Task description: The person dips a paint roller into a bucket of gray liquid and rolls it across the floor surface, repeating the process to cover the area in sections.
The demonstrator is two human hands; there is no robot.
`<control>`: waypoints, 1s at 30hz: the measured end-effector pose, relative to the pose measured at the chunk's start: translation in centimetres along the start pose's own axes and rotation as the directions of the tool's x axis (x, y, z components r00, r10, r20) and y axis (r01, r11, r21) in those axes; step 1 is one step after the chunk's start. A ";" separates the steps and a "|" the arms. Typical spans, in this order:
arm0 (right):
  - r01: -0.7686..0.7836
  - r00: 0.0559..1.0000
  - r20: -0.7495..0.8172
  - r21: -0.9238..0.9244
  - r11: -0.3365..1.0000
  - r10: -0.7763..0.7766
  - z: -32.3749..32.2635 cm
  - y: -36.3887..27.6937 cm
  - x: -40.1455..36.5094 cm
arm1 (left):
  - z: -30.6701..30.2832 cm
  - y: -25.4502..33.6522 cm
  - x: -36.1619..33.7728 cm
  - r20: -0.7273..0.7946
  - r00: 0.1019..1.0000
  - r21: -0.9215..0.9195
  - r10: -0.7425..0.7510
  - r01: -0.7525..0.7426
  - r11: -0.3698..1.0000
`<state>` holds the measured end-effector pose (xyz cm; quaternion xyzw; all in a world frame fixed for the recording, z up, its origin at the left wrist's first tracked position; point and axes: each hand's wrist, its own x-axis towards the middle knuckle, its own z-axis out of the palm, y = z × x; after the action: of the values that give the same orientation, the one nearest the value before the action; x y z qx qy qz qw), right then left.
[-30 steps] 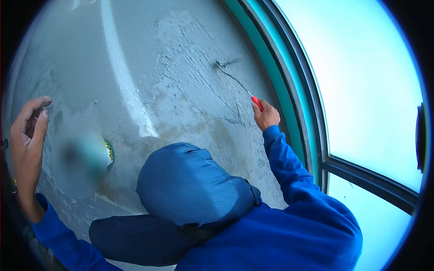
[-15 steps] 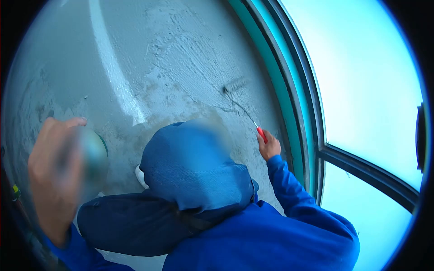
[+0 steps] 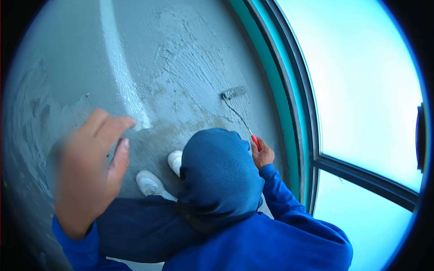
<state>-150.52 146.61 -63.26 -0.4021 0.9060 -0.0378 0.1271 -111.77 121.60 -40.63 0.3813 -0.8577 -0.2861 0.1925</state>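
Note:
My right hand (image 3: 263,154) is wrapped around the red handle (image 3: 256,143) of a paint roller (image 3: 235,93). The roller's coated sleeve rests on the wet grey floor, at the end of a thin bent metal rod. At the left my left hand (image 3: 92,167) is raised close to the camera. A gap shows between its thumb and bent forefinger, with nothing visible between them. Part of that hand is blurred.
Thick grey coating covers the floor (image 3: 176,58), with rough ridges near the roller and a bright reflected strip. A teal and black frame (image 3: 294,113) with bright panes borders the right side. White shoes (image 3: 150,184) stand below my bent knees.
My left hand has moved right, its thumb and forefinger now plainly apart. My right hand and the roller sit slightly lower in view. Both shoes now show.

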 end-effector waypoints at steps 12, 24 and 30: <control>0.181 0.981 -0.051 -0.129 0.975 -0.189 1.3 -22.4 24.1 | -1.9 -0.7 -0.1 0.004 0.999 0.109 0.050 -0.050 0.993; 0.273 0.951 -0.110 -0.152 0.950 -0.290 -2.4 -40.9 39.3 | -2.3 -2.8 0.9 0.019 1.000 -0.007 -0.011 0.011 1.000; 0.297 0.950 -0.034 -0.212 0.931 -0.311 -1.1 -40.5 40.4 | -2.3 -2.3 0.4 0.005 1.000 0.031 -0.017 0.017 0.999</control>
<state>-147.71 89.50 -63.35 -0.5468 0.8356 0.0226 0.0474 -109.49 119.18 -40.28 0.3907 -0.8594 -0.2753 0.1818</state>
